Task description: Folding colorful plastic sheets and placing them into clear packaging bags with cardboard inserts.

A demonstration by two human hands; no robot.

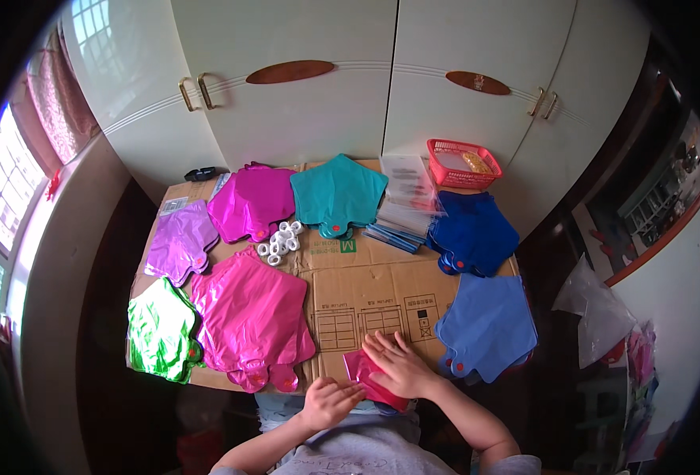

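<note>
My grey shirt [342,445] was against the near edge of the cardboard sheet [350,281], and both my hands were at that edge, right of its middle. My right hand [397,366] lay flat with its fingers spread, palm down on a folded pink foil piece [356,367] at the cardboard's near edge. My left hand [334,402] was curled, its fingertips at the left side of that piece; I cannot tell whether they pinched it.

Along the left part of the cardboard's near side lay a big pink foil stack [251,313], with a shiny green stack [160,328] just beside it at the cardboard's left end. A light blue stack [488,324] lay at the cardboard's right end, round tabs with red dots at its lower left.

Farther up the cardboard, a lilac stack [182,237] lay by its left edge, a cluster of small white rings [275,249] left of its middle, some dark blue strips [397,238] right of its middle, and a royal blue stack [472,229] by its right edge.

Along the cardboard's far side were a magenta stack [251,198], a teal stack [338,190], clear plastic sleeves [407,184] and a red basket [470,182] with something yellow [476,163] inside. Pale cabinet doors [286,119] stood beyond the cardboard.
</note>
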